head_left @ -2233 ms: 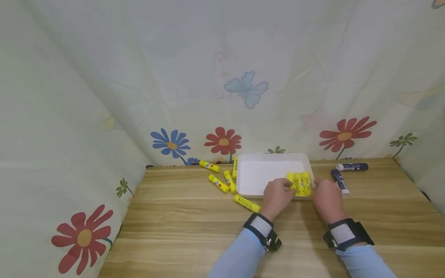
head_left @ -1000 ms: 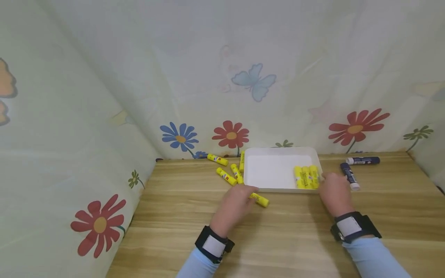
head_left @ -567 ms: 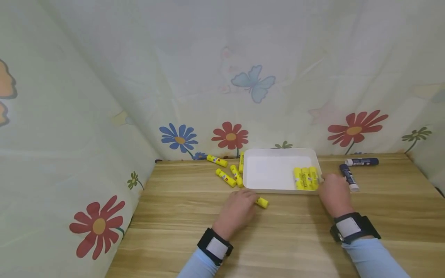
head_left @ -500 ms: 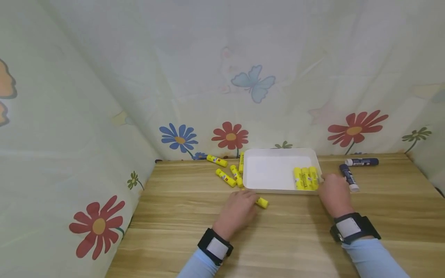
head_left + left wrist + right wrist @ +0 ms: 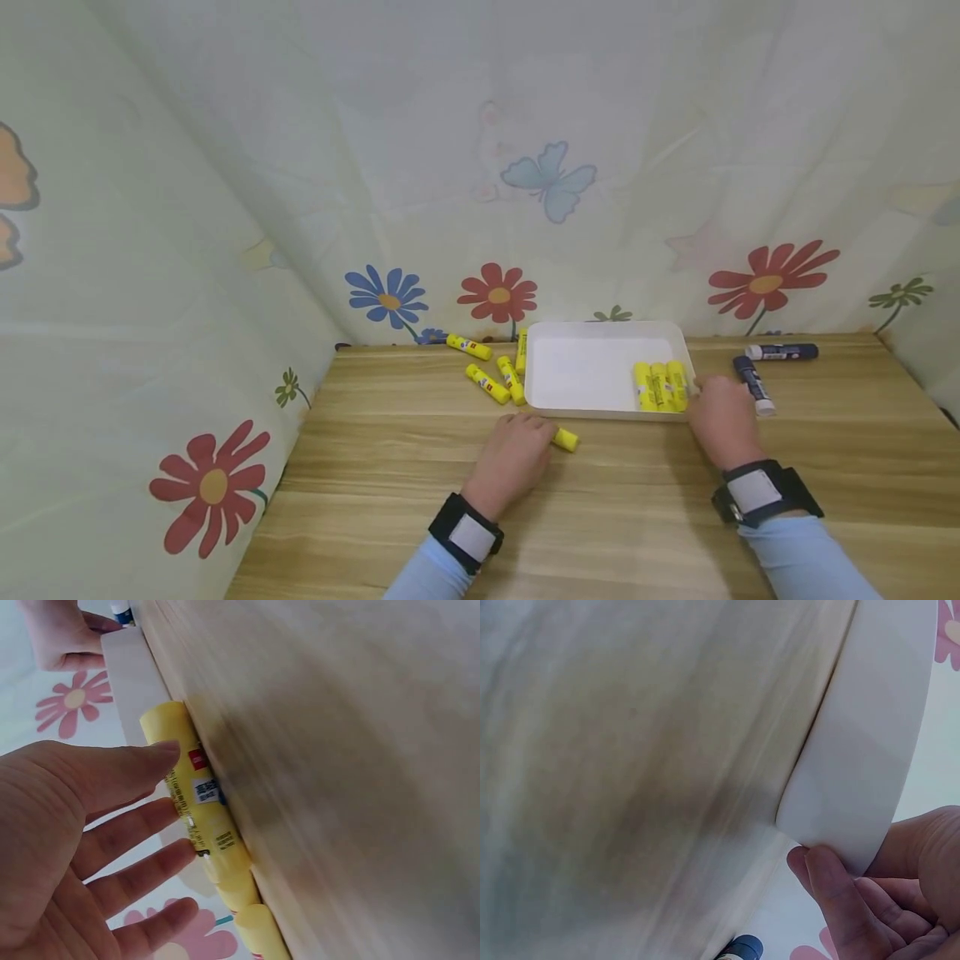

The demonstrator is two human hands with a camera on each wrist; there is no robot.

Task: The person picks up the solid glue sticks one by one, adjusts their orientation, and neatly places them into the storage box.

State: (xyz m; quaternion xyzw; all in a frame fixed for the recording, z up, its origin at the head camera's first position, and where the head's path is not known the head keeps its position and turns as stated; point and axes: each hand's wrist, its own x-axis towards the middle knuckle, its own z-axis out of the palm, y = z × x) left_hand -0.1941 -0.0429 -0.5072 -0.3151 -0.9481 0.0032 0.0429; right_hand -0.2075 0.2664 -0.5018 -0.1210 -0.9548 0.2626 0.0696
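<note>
My left hand (image 5: 510, 461) is over a yellow glue stick (image 5: 566, 439) lying in front of the tray's left corner. In the left wrist view, the thumb tip and the ends of nearly straight fingers touch this glue stick (image 5: 199, 787), which rests on the table. The white tray (image 5: 577, 367) stands against the back curtain. Three yellow glue sticks (image 5: 660, 386) lie side by side at its right end. With thumb and fingers, my right hand (image 5: 722, 422) pinches the tray's right front corner; the right wrist view shows the tray wall (image 5: 855, 750) between them.
Left of the tray lie several loose yellow glue sticks (image 5: 487, 383), one beside its left wall. To the right are two dark blue glue sticks with white ends, one lying sideways (image 5: 783, 352) and one slanted (image 5: 753, 385). A flowered curtain (image 5: 420, 167) borders the wooden table (image 5: 360, 483).
My left hand has left the glue sticks in the tray and moved left to the one in front. My right hand keeps to the tray's corner. The head view has shifted slightly.
</note>
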